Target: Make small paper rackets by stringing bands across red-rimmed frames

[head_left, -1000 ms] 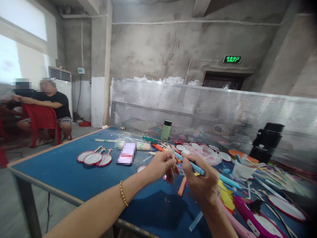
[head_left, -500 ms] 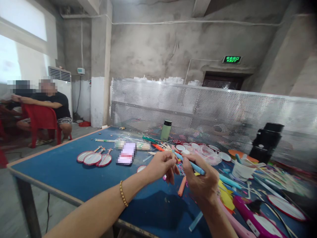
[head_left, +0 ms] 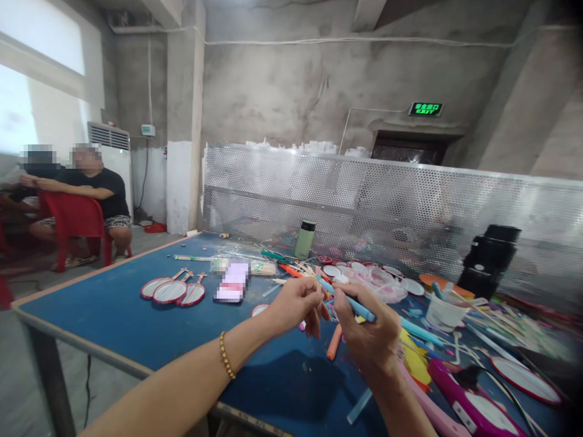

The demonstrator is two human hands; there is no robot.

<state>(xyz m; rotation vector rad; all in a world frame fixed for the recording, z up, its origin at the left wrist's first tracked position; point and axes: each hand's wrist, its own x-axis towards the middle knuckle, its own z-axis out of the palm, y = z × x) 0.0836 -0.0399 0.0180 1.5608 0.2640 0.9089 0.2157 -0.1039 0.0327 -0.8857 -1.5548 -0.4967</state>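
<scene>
My left hand [head_left: 295,303], with a bead bracelet on its wrist, pinches a small thin stick upright above the blue table [head_left: 113,315]. My right hand [head_left: 370,334] is closed round a light-blue pen-like tool [head_left: 348,300], whose tip points at the stick in my left fingers. The two hands almost touch. An orange stick [head_left: 334,342] lies on the table just below them.
Three small round red-rimmed fans [head_left: 173,291] lie to the left. A green flask [head_left: 305,239] stands at the back before a perforated metal screen. Craft scraps, round discs, a white cup [head_left: 444,314] and a black container [head_left: 487,261] crowd the right. Two people sit on a red chair far left.
</scene>
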